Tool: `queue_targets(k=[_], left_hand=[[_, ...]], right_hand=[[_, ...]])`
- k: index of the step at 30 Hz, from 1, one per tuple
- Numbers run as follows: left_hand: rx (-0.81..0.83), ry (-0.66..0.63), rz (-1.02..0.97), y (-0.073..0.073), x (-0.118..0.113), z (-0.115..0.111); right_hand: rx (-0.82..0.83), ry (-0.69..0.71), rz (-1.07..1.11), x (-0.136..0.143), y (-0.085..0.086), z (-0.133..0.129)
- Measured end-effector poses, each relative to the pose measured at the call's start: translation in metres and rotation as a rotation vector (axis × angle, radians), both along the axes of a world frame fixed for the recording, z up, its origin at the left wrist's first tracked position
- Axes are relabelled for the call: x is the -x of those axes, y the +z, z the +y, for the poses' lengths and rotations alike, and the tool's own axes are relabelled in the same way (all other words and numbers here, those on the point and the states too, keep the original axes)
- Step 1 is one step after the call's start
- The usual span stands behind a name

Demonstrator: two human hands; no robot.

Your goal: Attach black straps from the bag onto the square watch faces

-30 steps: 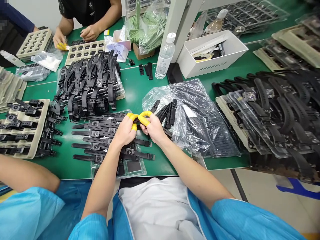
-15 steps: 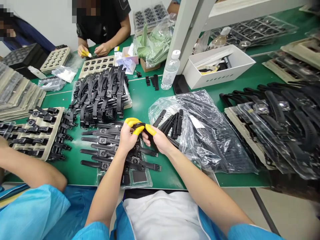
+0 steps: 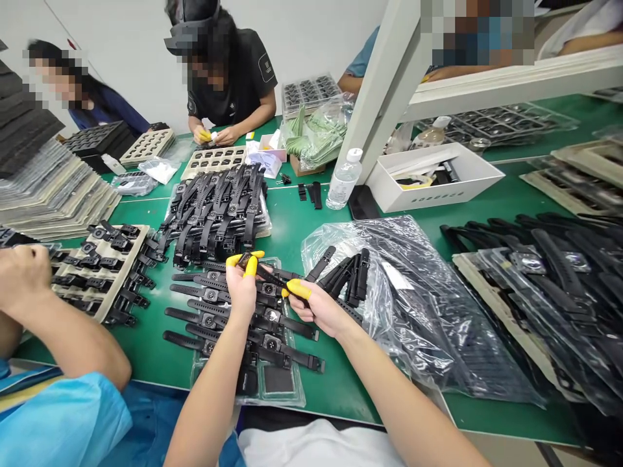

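Between my hands stretches a black smartwatch [image 3: 267,275] with its strap. My left hand [image 3: 242,285], wearing yellow finger cots, pinches the watch's left end near its case. Yellow-tipped fingers of my right hand [image 3: 314,303] are closed on the other end of the strap. Beneath them, several watches with black straps [image 3: 272,316] lie in rows over a clear plastic tray [image 3: 296,389]. Just right of my right hand, loose black straps [image 3: 350,275] rest on a clear plastic bag [image 3: 413,305] full of more straps.
A heap of watches [image 3: 219,207] stands behind my hands, a beige tray [image 3: 129,259] of watches to the left. Stacked trays [image 3: 535,285] fill the right. A water bottle [image 3: 344,178] and white box [image 3: 433,178] stand behind the bag. Co-workers sit left and opposite.
My hands have drawn apart, and the watch with its strap now shows stretched between them. The view has tilted up, so the table sits lower. The left co-worker's hand has come into view.
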State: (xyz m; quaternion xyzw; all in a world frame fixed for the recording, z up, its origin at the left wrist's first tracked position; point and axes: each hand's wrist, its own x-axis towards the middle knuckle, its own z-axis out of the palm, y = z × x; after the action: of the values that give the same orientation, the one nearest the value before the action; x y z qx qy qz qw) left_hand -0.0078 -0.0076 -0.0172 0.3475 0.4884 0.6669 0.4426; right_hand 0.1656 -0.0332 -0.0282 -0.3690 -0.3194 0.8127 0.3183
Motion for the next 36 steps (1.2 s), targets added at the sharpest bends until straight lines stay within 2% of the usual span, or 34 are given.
queue_targets(k=[4, 9, 11, 12, 14, 16, 17, 20, 22, 26, 31, 36], left_hand=[[0.004, 0.069, -0.037, 0.000, -0.002, 0.001], [-0.055, 0.191, 0.042, -0.001, 0.009, 0.012], [-0.058, 0.213, 0.042, -0.002, 0.012, 0.016], [-0.041, 0.202, 0.035, -0.002, 0.012, 0.017], [0.025, 0.115, 0.031, -0.003, 0.007, 0.016], [0.107, -0.061, 0.071, -0.007, -0.001, 0.011], [0.132, -0.166, 0.116, -0.009, -0.006, 0.009], [0.123, -0.446, 0.315, -0.018, -0.014, 0.001], [0.069, -0.544, 0.442, -0.023, -0.015, -0.002], [-0.130, -0.574, 0.636, -0.029, -0.009, -0.003], [-0.353, -0.598, 0.850, -0.029, -0.006, -0.003], [-0.395, -0.598, 0.892, -0.024, -0.009, -0.005]], right_hand=[[-0.019, 0.039, -0.005, 0.002, 0.003, -0.001], [-0.079, 0.160, -0.007, -0.005, 0.004, 0.006], [-0.105, 0.134, -0.075, -0.012, 0.006, 0.010], [-0.124, 0.069, -0.121, -0.015, 0.007, 0.012], [-0.179, -0.124, -0.206, -0.018, 0.007, 0.014], [-0.231, -0.266, -0.224, -0.014, 0.006, 0.013], [-0.248, -0.284, -0.201, -0.011, 0.005, 0.013], [-0.241, -0.221, -0.082, 0.000, 0.002, 0.009], [-0.204, -0.204, -0.023, 0.003, 0.002, 0.006], [-0.147, -0.176, 0.035, -0.002, 0.006, 0.002], [-0.143, -0.026, 0.008, -0.012, 0.007, 0.002], [-0.123, -0.138, 0.041, -0.012, 0.005, 0.002]])
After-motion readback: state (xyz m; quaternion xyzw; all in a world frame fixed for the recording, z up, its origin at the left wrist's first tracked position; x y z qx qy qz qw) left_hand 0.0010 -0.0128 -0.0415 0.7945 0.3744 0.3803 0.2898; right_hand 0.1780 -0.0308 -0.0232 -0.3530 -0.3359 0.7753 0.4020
